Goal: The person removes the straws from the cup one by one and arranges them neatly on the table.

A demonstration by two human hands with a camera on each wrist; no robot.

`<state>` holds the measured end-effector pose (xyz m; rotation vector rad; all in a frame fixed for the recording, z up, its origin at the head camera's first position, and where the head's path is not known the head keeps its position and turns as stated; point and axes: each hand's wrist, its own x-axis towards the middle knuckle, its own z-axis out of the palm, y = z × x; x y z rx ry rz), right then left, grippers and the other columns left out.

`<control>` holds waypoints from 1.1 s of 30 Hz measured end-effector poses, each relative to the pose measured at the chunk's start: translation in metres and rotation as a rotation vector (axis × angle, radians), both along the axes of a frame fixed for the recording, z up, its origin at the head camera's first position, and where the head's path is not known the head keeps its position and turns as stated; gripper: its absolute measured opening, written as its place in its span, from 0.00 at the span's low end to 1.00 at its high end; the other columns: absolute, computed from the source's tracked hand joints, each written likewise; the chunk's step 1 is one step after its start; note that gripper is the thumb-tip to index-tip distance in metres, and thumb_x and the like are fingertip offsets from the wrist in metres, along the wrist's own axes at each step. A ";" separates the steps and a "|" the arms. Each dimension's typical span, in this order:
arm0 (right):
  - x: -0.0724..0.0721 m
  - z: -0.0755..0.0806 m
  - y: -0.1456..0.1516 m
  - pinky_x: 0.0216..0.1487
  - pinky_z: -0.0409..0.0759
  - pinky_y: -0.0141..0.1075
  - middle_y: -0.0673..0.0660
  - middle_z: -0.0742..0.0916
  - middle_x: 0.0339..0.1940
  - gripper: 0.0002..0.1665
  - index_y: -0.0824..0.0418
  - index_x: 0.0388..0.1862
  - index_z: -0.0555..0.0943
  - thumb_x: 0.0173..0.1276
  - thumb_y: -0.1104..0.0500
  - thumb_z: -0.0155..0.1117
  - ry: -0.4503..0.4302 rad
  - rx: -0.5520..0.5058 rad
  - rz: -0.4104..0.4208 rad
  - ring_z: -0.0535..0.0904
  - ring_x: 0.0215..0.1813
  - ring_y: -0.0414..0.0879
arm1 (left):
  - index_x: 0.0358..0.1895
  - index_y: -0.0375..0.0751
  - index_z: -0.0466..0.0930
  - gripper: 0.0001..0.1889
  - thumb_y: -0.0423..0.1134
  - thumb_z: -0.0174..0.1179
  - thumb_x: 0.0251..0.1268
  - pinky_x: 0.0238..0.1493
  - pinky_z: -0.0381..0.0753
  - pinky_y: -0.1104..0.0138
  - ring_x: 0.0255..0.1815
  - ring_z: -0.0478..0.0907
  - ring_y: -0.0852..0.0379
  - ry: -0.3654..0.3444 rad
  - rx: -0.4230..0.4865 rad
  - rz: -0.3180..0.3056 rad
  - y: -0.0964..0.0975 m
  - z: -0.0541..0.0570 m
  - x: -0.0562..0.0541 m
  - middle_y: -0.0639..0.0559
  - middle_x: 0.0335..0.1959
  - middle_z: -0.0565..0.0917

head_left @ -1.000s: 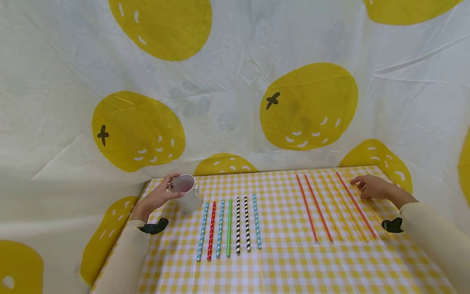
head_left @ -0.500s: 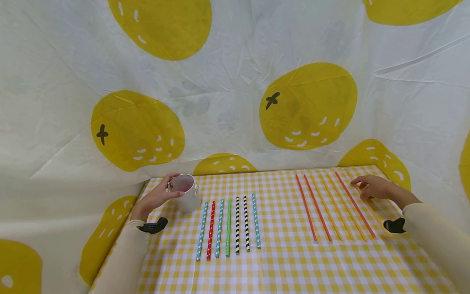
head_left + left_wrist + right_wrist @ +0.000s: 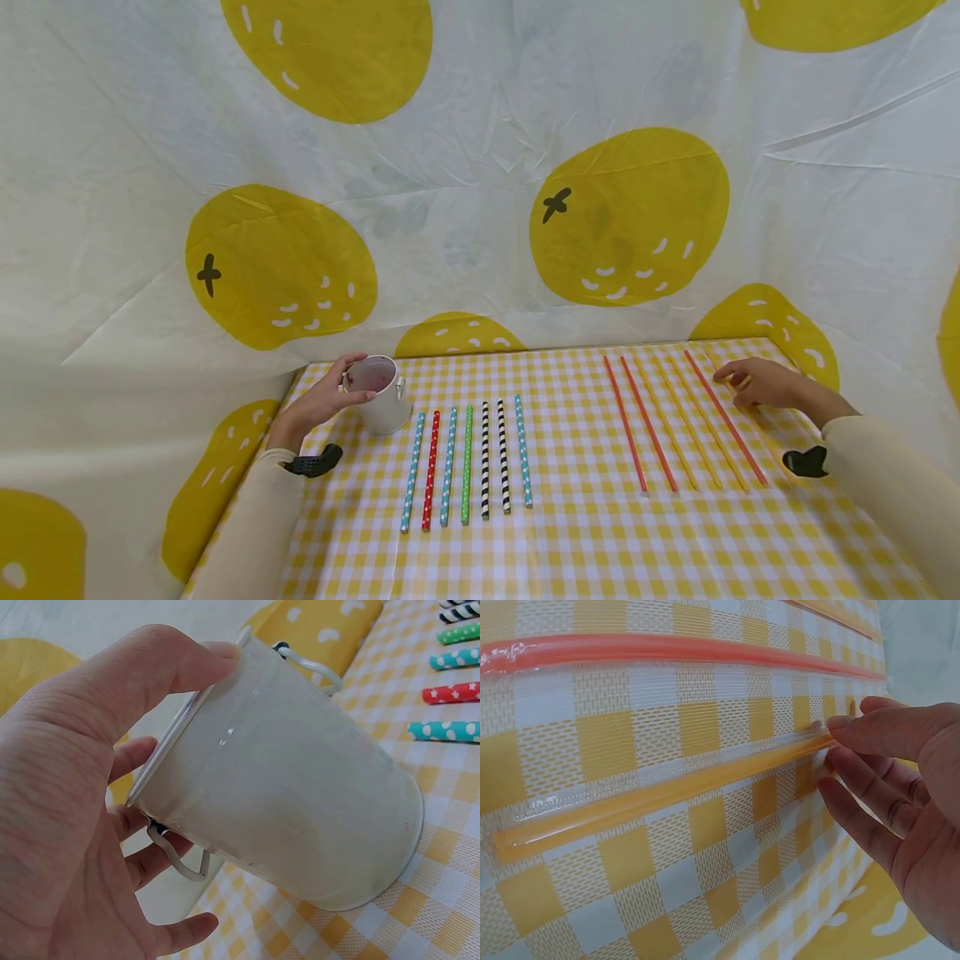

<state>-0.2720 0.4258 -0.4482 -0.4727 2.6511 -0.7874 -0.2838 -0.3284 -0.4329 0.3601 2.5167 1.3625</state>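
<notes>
At the left, my left hand (image 3: pixel 322 402) grips a white metal bucket (image 3: pixel 387 414) by its rim. In the left wrist view the thumb presses on the bucket's outer wall (image 3: pixel 285 780) just under the rim, with fingers around the far side near a small wire handle (image 3: pixel 176 859). The bucket leans toward the hand, its mouth facing up. Over at the right, my right hand (image 3: pixel 768 385) pinches the far end of a translucent yellow-orange straw (image 3: pixel 667 791) lying on the cloth, thumb on top and fingers below. A red-orange straw (image 3: pixel 660 649) lies beside it.
Several patterned paper straws (image 3: pixel 467 467) lie in a row right of the bucket. Several red and yellow plastic straws (image 3: pixel 663 425) form another row on the right. A yellow gingham cloth (image 3: pixel 585 533) covers the table, and a lemon-print curtain (image 3: pixel 465 242) hangs behind.
My right fingertips have moved very slightly left along with closing at the straw's end. The left hand and bucket stay in place.
</notes>
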 end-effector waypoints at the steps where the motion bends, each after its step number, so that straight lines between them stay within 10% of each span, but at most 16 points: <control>1: 0.000 0.000 0.000 0.37 0.81 0.39 0.80 0.79 0.54 0.27 0.79 0.61 0.75 0.63 0.71 0.67 0.001 0.003 -0.002 0.74 0.58 0.76 | 0.81 0.47 0.48 0.45 0.48 0.66 0.70 0.69 0.56 0.34 0.79 0.46 0.31 0.000 0.005 0.004 0.000 0.000 0.000 0.36 0.81 0.47; 17: -0.005 0.003 -0.004 0.46 0.83 0.54 0.77 0.82 0.54 0.23 0.79 0.59 0.78 0.69 0.67 0.67 0.173 0.027 0.025 0.81 0.51 0.71 | 0.82 0.46 0.46 0.46 0.49 0.66 0.70 0.68 0.59 0.34 0.79 0.45 0.30 -0.004 -0.016 -0.007 -0.003 0.002 0.002 0.35 0.81 0.46; 33: 0.012 0.049 -0.076 0.57 0.72 0.67 0.78 0.75 0.66 0.32 0.75 0.73 0.66 0.79 0.57 0.58 0.313 -0.037 -0.021 0.74 0.63 0.74 | 0.80 0.44 0.52 0.43 0.50 0.66 0.70 0.65 0.64 0.34 0.77 0.52 0.30 0.101 -0.096 -0.028 -0.003 0.019 0.008 0.37 0.79 0.54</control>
